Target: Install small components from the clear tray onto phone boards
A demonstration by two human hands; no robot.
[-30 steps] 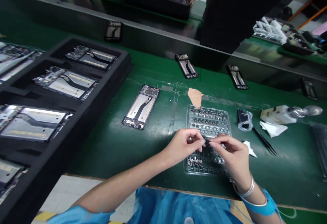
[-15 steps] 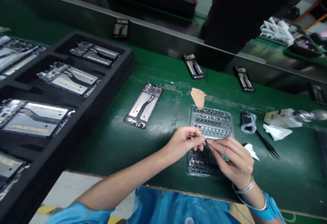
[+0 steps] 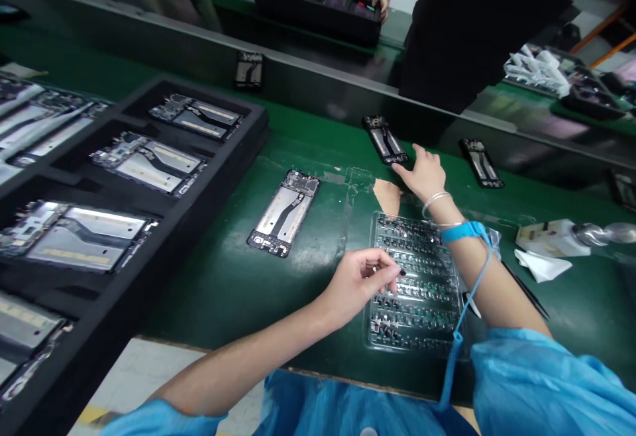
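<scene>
Head view: left hand [image 3: 360, 287] closed up, thumb and forefinger pressed together on a small black part [image 3: 402, 272], too small to identify. Other fingers curled. It sits just above the clear blister tray [image 3: 368, 330] and its rows of small dark components [image 3: 416, 277]. Right hand [image 3: 422, 174] spread, palm down, nothing visible in it. Its fingertips are just beside the lower end of a black-edged phone frame [image 3: 385, 140] on the green bench mat [image 3: 209, 303]; can't tell if they touch.

Risk, my read: the pinch is tiny, so a slack grip could drop the part into the blister tray and lose it among the rest. The right forearm [image 3: 489, 283] passes over the tray's right edge, and the coiled cord [image 3: 456, 356] from the blue wrist strap [image 3: 464, 230] hangs close by. A snag or drag there could shift the tray and jostle components.

Further out: tan paper patch [image 3: 387, 196] just above the tray, a second phone frame [image 3: 283, 214] on the mat, and a black foam tray [image 3: 263, 131] of more frames on the left. Across the bench, a co-worker's hand [image 3: 381, 2] rests on a black compartment tray [image 3: 313, 8].
</scene>
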